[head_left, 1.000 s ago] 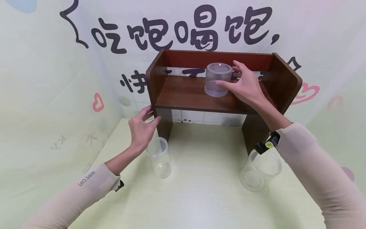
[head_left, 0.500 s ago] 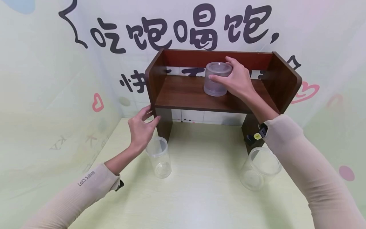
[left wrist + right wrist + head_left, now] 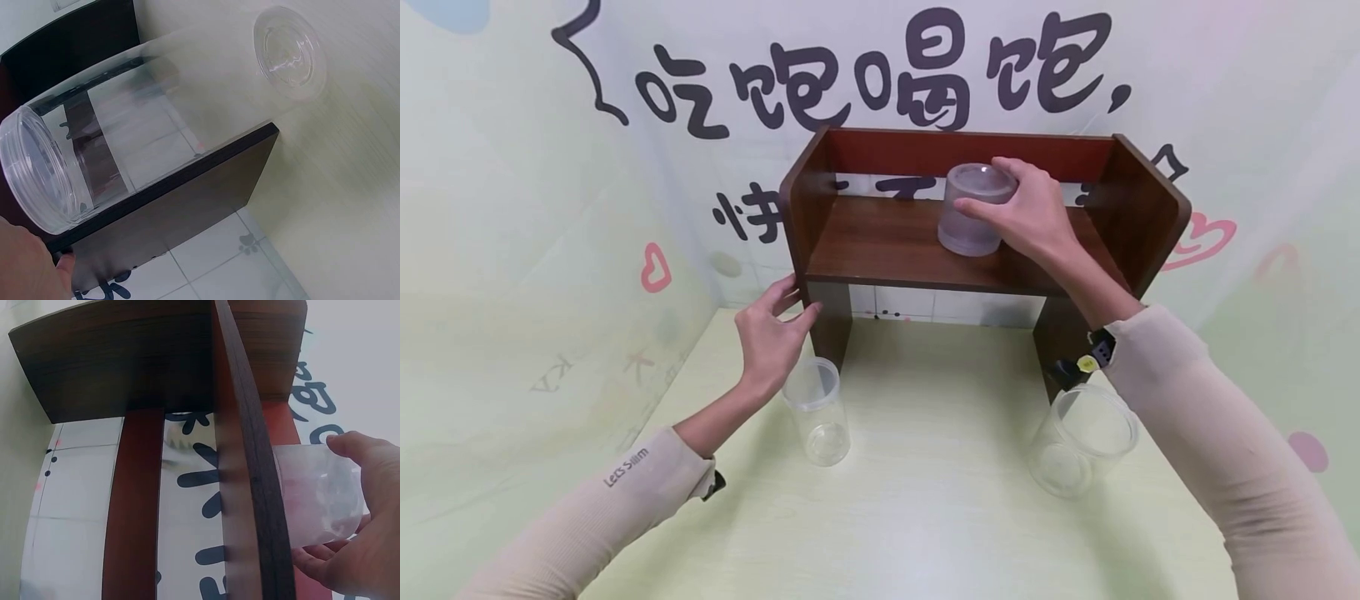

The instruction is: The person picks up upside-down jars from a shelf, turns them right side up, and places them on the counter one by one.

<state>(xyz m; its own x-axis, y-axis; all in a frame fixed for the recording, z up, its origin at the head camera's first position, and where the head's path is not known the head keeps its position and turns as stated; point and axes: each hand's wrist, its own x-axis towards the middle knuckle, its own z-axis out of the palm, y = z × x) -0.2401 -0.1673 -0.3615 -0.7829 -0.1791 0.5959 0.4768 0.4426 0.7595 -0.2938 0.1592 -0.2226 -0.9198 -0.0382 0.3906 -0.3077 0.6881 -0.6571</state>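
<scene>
A short clear plastic jar point(image 3: 964, 229) stands on the upper board of a dark brown wooden shelf point(image 3: 880, 246), its ringed closed end upward. My right hand point(image 3: 1037, 212) grips it near the top, thumb in front and fingers behind; the right wrist view shows the hand point(image 3: 369, 519) curved round the jar point(image 3: 319, 494). At the shelf's left side panel, my left hand point(image 3: 769, 337) holds the edge between thumb and fingers. Just below that hand, a tall clear jar point(image 3: 826, 421) stands on the table, its rim point(image 3: 37, 175) large in the left wrist view.
A wide clear jar point(image 3: 1075, 450) stands at the right front of the shelf, partly under my right forearm. The shelf's right side panel point(image 3: 1138, 217) rises beside my right hand. Pale table point(image 3: 925, 500) lies below; a printed cloth point(image 3: 685, 167) hangs behind.
My right hand has gone from loosely beside the short jar to gripping it round the top. The jar has shifted slightly to the right. My left hand has stayed put.
</scene>
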